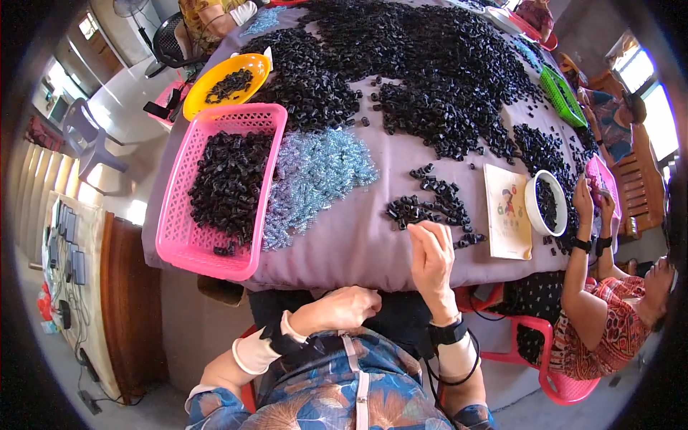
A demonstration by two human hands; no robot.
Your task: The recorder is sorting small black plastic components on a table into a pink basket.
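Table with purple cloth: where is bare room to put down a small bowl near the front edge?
Bare purple cloth lies between the pale blue bead pile and the small black pieces beside the right hand. The far half is crowded by the big heap of black pieces.

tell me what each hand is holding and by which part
Cannot be told. The right hand rests fingers-down on small black pieces at the table edge; the left hand is curled closed below it, contents hidden.

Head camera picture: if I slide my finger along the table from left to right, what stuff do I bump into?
Pink basket of black pieces → pale blue shiny pile → small black heap by the right hand → booklet → white bowl.
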